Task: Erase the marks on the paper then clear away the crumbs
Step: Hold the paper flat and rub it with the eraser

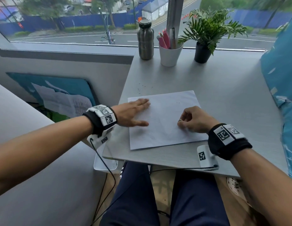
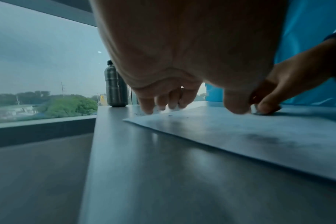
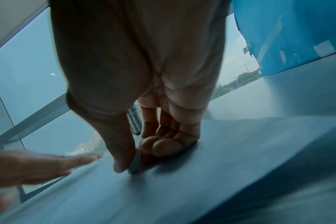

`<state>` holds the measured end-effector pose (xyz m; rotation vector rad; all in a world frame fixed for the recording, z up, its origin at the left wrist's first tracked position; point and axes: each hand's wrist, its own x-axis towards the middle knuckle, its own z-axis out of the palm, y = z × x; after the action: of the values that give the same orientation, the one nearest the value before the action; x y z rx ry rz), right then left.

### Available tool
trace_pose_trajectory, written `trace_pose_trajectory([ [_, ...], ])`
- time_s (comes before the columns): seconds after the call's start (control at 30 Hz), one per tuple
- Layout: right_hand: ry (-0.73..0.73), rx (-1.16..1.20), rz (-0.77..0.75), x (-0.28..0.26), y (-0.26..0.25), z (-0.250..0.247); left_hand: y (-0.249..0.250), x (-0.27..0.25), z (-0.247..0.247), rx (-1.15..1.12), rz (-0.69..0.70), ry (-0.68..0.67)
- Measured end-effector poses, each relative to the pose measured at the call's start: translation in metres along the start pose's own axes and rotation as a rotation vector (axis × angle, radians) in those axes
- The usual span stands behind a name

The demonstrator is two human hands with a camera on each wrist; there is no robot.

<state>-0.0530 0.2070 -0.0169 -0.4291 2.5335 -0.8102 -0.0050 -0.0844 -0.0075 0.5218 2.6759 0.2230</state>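
The paper lies flat near the table's front edge. Your right hand pinches a small white eraser against it; your left hand presses its left side with straight fingers. Crumbs lie scattered just beyond.

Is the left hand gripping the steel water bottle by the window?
No, the left hand lies flat on the white sheet of paper, while the grey steel bottle stands untouched by the window.
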Motion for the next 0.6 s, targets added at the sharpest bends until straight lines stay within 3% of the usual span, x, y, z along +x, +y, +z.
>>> trace_pose_trajectory([
  [0.1, 0.005, 0.005, 0.007, -0.002, -0.001, -0.002, 0.006, -0.014, 0.011, -0.008, -0.043, -0.059],
  [0.3, 0.073, -0.095, -0.017, -0.011, -0.011, 0.000, 0.023, -0.024, 0.022, -0.130, -0.031, -0.040],
  [0.47, 0.196, -0.103, -0.115, -0.031, -0.039, 0.019, 0.039, -0.017, 0.026, 0.036, -0.115, -0.134],
  [0.6, 0.121, -0.053, -0.234, -0.043, -0.070, 0.048, 0.041, -0.015, 0.025, 0.068, -0.140, -0.163],
])
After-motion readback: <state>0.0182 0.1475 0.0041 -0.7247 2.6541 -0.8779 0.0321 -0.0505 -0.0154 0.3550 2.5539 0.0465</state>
